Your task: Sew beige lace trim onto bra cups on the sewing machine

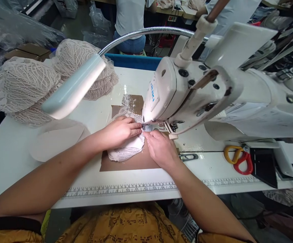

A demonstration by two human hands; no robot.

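Observation:
A white sewing machine [161,91] stands over a small piece of pale lace fabric [126,153], whose right edge lies at the needle area. My left hand [122,131] rests palm down on the lace, its fingers stretched flat towards the presser foot. On the near right side of the needle, my right hand [160,146] is closed, thumb and forefinger pinching the edge of the lace. The needle point itself is hidden by fingers and machine head. Beneath the lace lies a brown sheet [133,164] on the white table [98,182].
A lamp [72,87] on a bendable metal neck hangs over the left side. Bundles of lace pieces [27,87] and thin round white pieces [57,141] lie at left. Scissors [238,158] are at right. A printed ruler [126,190] runs along the front edge. A person [129,20] sits beyond.

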